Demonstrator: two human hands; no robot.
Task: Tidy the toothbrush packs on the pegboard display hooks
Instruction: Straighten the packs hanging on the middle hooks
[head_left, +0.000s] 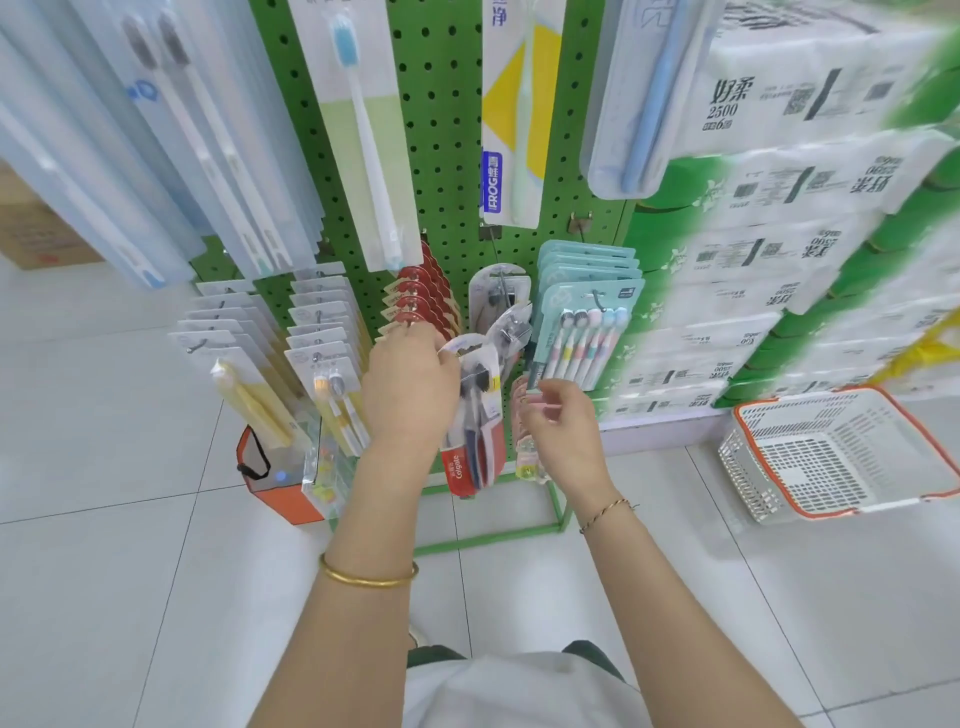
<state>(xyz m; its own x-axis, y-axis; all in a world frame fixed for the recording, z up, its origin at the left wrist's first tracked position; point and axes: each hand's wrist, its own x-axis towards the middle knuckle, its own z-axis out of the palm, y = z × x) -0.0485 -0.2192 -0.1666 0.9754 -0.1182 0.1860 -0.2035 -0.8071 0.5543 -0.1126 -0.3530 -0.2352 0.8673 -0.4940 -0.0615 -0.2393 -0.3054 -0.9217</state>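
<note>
While scanning from the left: long frosted plastic toothbrush sleeves (171, 150) hanging flat and glossy off a green pegboard (441, 104) full of round holes. Below them, two fanned rows of pale cardboard-backed packs (228, 332), yellow brushes under clear blisters in the front ones. Down on the glossy white floor tiles (104, 519), an orange box (275, 483) with a black strap, jammed behind those rows.

Mid-board: a stack of red-topped cards (421, 296) on one hook, then a red Colgate toothbrush pack (475, 421), shiny blister with dark brush heads, hanging tilted just beside them. Left hand (410, 389), gold bangle (369, 574) on the wrist, fingers curled and pinching the rounded clear top of that Colgate pack, right below the red cards. Covers most of the pack's left side, so can't tell if it's on the hook.

Right hand (563, 426), thin bracelet on the wrist, loosely curled, fingertips pinched on the lower corner of a teal multi-brush pack (584, 332), pastel handles in a row. Soft pink pack (524, 441) dangling just under that hand, partly hidden.

Further right: plastic-wrapped tissue bundles (789, 208), stacked and blurry, and a white slotted basket (841, 452) with an orange rim on the floor.
</note>
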